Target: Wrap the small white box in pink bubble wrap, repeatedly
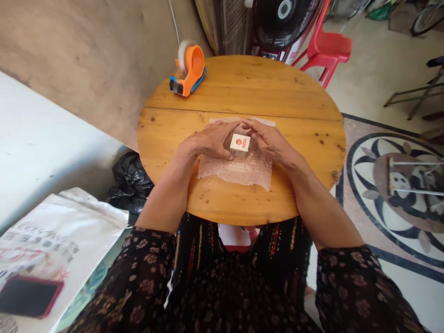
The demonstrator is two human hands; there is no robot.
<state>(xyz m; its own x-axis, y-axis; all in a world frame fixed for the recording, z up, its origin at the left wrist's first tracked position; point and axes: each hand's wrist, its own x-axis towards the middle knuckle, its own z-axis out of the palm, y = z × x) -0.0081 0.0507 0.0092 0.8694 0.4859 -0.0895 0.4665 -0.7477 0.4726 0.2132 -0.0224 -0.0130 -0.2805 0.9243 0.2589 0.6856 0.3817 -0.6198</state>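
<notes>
Box (240,144) sits printed face up, its long axis unclear.

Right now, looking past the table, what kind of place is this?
Probably a room in somebody's home, though I can't be sure. You can see a round wooden table, a big dark fan behind it, and a red plastic chair nearby.

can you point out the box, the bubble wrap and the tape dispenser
box (240,143): head view, on its printed top face
bubble wrap (237,171): head view, on its near part, in front of the box
tape dispenser (193,68): head view, on its orange body
</notes>
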